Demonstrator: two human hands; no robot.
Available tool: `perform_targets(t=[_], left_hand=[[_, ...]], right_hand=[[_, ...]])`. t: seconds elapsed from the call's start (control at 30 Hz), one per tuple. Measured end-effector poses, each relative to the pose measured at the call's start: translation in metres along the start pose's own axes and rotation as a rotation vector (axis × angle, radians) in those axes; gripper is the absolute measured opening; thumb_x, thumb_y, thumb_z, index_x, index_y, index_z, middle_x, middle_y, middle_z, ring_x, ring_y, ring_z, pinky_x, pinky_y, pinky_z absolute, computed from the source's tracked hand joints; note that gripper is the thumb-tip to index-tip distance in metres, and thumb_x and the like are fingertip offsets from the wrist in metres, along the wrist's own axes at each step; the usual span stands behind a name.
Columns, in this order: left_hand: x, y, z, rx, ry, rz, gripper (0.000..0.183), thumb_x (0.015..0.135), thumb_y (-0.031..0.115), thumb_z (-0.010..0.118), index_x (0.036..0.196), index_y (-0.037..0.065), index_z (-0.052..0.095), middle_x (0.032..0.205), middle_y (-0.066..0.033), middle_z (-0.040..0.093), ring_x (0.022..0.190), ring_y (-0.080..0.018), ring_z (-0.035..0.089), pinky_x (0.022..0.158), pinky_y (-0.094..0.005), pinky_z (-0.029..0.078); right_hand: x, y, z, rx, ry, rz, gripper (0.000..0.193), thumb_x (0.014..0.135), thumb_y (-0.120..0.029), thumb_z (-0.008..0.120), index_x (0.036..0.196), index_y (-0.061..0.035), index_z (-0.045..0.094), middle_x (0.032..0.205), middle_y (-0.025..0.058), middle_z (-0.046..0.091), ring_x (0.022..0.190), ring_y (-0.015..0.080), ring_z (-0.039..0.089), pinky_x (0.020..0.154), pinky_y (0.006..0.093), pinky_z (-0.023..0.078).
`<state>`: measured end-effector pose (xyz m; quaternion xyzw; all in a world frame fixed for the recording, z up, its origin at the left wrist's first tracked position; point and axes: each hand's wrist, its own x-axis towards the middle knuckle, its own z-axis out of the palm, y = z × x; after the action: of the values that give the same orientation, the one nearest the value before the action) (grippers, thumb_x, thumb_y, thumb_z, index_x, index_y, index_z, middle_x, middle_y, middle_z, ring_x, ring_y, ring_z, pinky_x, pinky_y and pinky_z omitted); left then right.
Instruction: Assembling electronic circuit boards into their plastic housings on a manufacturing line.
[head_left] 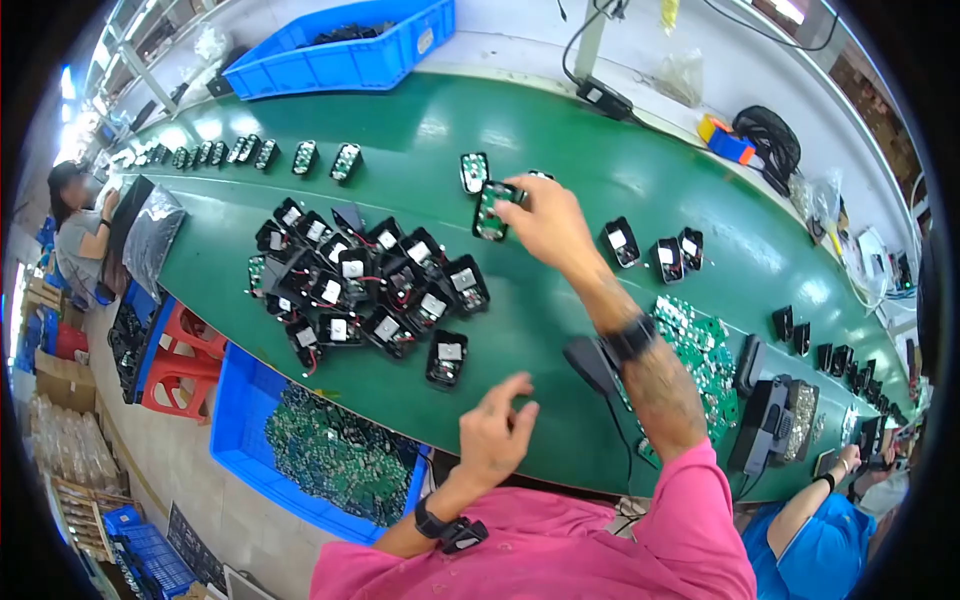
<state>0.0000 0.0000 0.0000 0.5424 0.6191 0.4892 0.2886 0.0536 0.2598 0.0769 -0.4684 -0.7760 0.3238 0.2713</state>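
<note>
My right hand (548, 222) reaches out over the green workbench and grips a black plastic casing with a green circuit board (490, 212) in it. Just beyond it stands a similar casing with a board (474, 172), and another is partly hidden behind my fingers. My left hand (497, 430) hovers near the bench's front edge, fingers apart and holding nothing. The closest thing to it is an open black casing (446, 360) with a white block inside. Left of that lies a pile of such casings (350, 275) with red and black wires.
Loose green circuit boards (700, 350) lie by my right forearm, near a dark handheld tool (590, 365) with a cable. A blue bin of boards (340, 455) stands below the front edge. At the back sits a blue crate (345, 65). Co-workers sit at both ends.
</note>
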Motion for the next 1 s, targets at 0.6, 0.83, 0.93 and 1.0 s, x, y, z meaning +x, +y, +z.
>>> perform_targets(t=[0.6,0.83,0.93,1.0], left_hand=[[0.015,0.0,-0.015,-0.095,-0.06,0.112,0.011,0.09,0.004,0.061,0.082,-0.003,0.064,0.085,-0.0128,0.071,0.061,-0.0201,0.061,0.054,-0.0295,0.047],[0.021,0.006,-0.01,-0.091,-0.081,0.05,0.014,0.091,0.006,0.067,0.102,-0.001,0.064,0.102,-0.012,0.068,0.066,-0.0153,0.064,0.054,-0.0272,0.048],[0.017,0.013,-0.004,-0.131,-0.183,-0.047,0.036,0.087,0.005,0.071,0.12,-0.001,0.058,0.12,-0.014,0.062,0.071,-0.0145,0.066,0.055,-0.0255,0.051],[0.019,0.019,0.003,-0.289,-0.183,-0.088,0.062,0.083,0.003,0.075,0.138,0.001,0.046,0.138,-0.0171,0.049,0.081,-0.0179,0.068,0.063,-0.0273,0.057]], right_hand=[[0.075,-0.013,0.02,-0.732,0.36,-0.383,0.031,0.081,-0.031,0.073,0.095,-0.0039,0.066,0.099,0.016,0.066,0.099,0.0354,0.058,0.078,0.0494,0.051],[-0.032,0.053,-0.078,-0.993,-0.084,-0.03,0.041,0.079,-0.036,0.073,0.099,-0.0016,0.065,0.101,0.0161,0.065,0.103,0.0342,0.055,0.083,0.048,0.047],[-0.054,0.067,-0.081,-0.866,0.086,-0.065,0.035,0.076,-0.029,0.074,0.091,0.0005,0.064,0.097,0.0186,0.064,0.099,0.0371,0.055,0.084,0.0473,0.047],[-0.072,0.054,-0.082,-0.786,0.167,-0.062,0.034,0.073,-0.027,0.075,0.089,0.0011,0.064,0.093,0.0198,0.064,0.095,0.0379,0.056,0.083,0.0458,0.049]])
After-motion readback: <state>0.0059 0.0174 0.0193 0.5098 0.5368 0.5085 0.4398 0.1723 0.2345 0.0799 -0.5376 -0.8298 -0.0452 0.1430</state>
